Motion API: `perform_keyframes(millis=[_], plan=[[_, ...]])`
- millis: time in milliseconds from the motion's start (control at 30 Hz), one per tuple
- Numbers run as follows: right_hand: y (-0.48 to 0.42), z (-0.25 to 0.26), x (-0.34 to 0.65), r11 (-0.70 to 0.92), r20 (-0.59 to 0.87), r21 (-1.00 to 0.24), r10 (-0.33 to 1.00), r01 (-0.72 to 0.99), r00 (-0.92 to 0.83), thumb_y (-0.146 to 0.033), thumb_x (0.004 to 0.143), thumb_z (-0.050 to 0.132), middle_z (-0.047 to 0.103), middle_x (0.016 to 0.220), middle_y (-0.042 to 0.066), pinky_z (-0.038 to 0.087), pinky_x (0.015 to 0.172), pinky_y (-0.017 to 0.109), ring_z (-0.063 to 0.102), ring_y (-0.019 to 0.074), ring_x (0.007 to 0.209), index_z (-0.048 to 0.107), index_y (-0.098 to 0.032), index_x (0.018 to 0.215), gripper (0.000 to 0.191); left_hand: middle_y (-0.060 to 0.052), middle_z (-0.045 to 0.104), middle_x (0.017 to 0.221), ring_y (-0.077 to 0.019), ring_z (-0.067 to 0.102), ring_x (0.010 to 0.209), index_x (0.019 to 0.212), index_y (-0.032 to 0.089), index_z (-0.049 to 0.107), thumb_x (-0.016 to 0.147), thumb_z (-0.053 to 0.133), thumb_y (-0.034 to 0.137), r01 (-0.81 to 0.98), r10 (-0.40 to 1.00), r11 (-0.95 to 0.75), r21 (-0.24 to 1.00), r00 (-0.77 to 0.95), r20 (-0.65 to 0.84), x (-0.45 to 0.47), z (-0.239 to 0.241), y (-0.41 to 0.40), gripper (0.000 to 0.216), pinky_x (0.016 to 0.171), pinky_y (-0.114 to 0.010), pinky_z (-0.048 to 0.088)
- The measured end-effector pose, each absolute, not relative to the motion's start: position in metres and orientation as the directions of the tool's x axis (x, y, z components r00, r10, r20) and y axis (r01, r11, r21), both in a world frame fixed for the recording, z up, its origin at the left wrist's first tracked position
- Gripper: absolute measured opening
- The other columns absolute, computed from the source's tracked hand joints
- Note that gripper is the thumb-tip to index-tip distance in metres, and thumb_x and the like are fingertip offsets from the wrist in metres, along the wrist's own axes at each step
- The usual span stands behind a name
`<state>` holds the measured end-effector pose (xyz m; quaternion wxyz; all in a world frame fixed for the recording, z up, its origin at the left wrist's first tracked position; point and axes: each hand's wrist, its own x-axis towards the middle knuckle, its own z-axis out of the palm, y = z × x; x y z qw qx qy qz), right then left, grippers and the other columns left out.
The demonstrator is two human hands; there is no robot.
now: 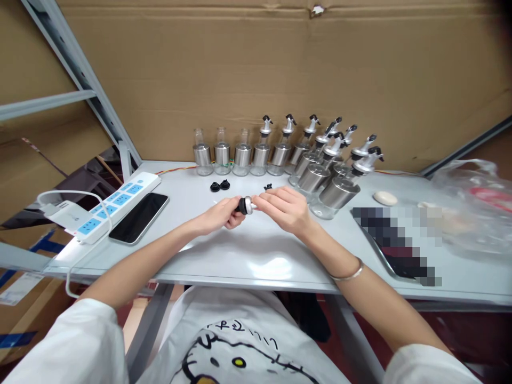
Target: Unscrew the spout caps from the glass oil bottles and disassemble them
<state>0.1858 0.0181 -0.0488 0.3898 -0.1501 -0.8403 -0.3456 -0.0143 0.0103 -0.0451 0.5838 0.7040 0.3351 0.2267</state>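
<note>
My left hand (pixel 221 214) and my right hand (pixel 282 208) meet above the middle of the grey table (pixel 248 256), both gripping a small black and silver pourer cap (pixel 245 205). Two loose black seals (pixel 220 185) lie just beyond my left hand, and another small black part (pixel 268 187) sits beyond my right hand. Along the back stand three glass bottles without caps (pixel 221 152), then several bottles with steel sleeves and pourer caps (pixel 328 170) running to the right.
A white and blue power strip (pixel 112 205) and a black phone (pixel 139 217) lie at the left. A pale oval object (pixel 385 198) and a clear plastic bag (pixel 476 208) are at the right. Cardboard (pixel 280 69) walls the back.
</note>
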Motion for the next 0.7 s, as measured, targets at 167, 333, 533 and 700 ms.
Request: perform_keyframes(millis=[167,333,533,700], plan=[[0.016,-0.058,0.181,0.768,0.785,0.253,0.193,0.588,-0.589,-0.024,0.096,0.043,0.064,0.068,0.003,0.038,0.056,0.024,0.051,0.0102,0.054,0.062,-0.017,0.093,0.020,0.003,0.034,0.058,-0.0103,0.031,0.051,0.071,0.020,0.036,0.093,0.018,0.051,0.412,0.782,-0.543,0.731,0.566,0.261,-0.022,-0.052,0.016,0.043,0.051,-0.024,0.029],[0.017,-0.064,0.179,0.813,0.786,-0.100,0.418,0.574,-0.455,-0.028,0.098,0.036,0.060,0.070,0.003,0.039,0.057,0.022,0.053,0.0111,0.059,0.059,-0.016,0.094,0.026,-0.004,0.053,0.085,-0.0141,0.050,0.068,0.095,0.017,0.049,0.094,0.031,0.038,0.564,0.645,-0.757,0.331,0.561,0.519,-0.043,-0.053,0.035,0.027,0.066,-0.026,0.041],[0.023,-0.061,0.182,0.775,0.747,-0.334,0.564,0.536,-0.351,-0.031,0.099,0.033,0.058,0.079,0.005,0.043,0.067,0.026,0.055,0.0148,0.073,0.058,-0.018,0.101,0.028,-0.008,0.050,0.105,-0.0125,0.053,0.078,0.108,0.015,0.055,0.087,0.048,0.019,0.723,0.709,-0.592,0.356,0.258,0.656,-0.074,-0.066,0.079,0.022,0.080,-0.028,0.046],[0.022,-0.063,0.179,0.771,0.692,-0.376,0.603,0.514,-0.398,-0.030,0.097,0.037,0.059,0.080,0.005,0.043,0.067,0.026,0.054,0.0138,0.069,0.059,-0.018,0.102,0.026,-0.007,0.054,0.099,-0.0143,0.055,0.077,0.104,0.014,0.065,0.080,0.052,0.015,0.760,0.828,-0.479,0.439,0.225,0.513,-0.084,-0.092,0.118,0.027,0.085,-0.032,0.048]])
